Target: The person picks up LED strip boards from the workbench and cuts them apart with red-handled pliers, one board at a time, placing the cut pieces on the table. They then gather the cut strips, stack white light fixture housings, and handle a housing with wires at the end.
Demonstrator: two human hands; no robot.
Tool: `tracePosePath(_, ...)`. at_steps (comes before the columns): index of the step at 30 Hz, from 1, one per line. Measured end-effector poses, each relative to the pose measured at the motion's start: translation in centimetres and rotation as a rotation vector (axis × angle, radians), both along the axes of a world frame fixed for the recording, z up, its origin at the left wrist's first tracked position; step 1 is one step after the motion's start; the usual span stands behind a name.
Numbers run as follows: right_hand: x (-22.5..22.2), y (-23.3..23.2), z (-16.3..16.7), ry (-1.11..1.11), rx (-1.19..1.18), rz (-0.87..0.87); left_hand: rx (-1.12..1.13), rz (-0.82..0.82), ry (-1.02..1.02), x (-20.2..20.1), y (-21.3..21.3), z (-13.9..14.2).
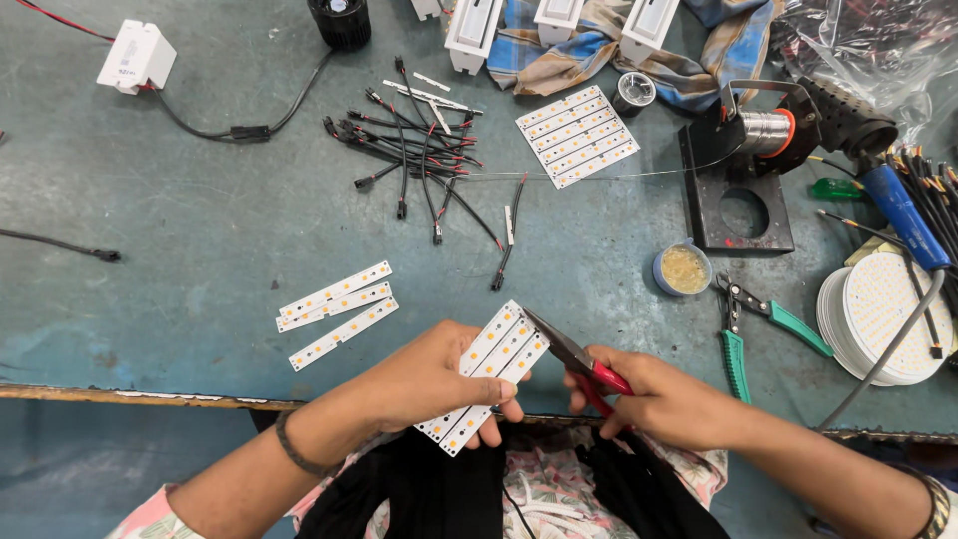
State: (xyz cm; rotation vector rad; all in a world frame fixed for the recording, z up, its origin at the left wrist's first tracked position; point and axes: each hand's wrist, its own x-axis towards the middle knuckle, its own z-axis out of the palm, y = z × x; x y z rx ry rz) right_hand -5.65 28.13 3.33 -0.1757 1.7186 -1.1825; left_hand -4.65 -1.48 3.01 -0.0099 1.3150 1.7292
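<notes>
This is a small workshop where lights are put together. The worn green workbench (180,200) holds LED strips (337,313), a pile of black wires (419,150), green pliers (743,324), a solder spool (766,132) and round LED boards (883,317).

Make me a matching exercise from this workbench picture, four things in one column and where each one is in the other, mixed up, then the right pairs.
Things:
1. red-handled cutters
2. green-handled pliers
3. three separated LED strips
4. full LED panel

Places:
A. flat on the table, left of the left hand
B. in the right hand, tips at the held LED strip panel
C. far side of the table, beside the bundle of black wires
D. on the table near the small tin of paste

Pairs: 1-B, 2-D, 3-A, 4-C
</notes>
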Motion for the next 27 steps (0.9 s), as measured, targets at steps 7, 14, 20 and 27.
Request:
tracePosePath(7,0.2,-1.3,2.1,0.120,0.182,0.015,-0.017,0.013,0.019,0.3,0.3,0.1)
tracePosePath(14,0.4,-1.7,2.7,0.494,0.365,0.135,0.011,0.015,0.035,0.3,0.5,0.3)
tracePosePath(20,0.2,-0.6,1.1,0.005,0.120,0.017,0.111,-0.049,0.075,0.2,-0.1,-0.6)
tracePosePath(27,0.2,0.1,-0.6,-0.352,-0.190,-0.065,0.214,-0.125,0.032,-0.8,-0.8,-2.4)
